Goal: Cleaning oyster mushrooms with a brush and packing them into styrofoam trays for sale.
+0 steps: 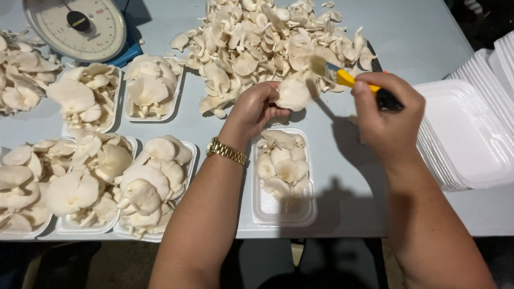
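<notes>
Head view: left hand [258,104] pinches a pale, fan-shaped mushroom [293,94]; right hand [386,115] grips a yellow-handled brush [342,76]

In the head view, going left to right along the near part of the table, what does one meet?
Filled mushroom trays → left hand holding a mushroom → part-filled tray → right hand with a yellow-handled brush → stack of empty foam trays.

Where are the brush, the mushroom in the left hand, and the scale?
brush [348,79]: head view, on its yellow handle.
mushroom [293,94]: head view, on its pale cap.
scale [75,24]: head view, on its round dial.
</notes>
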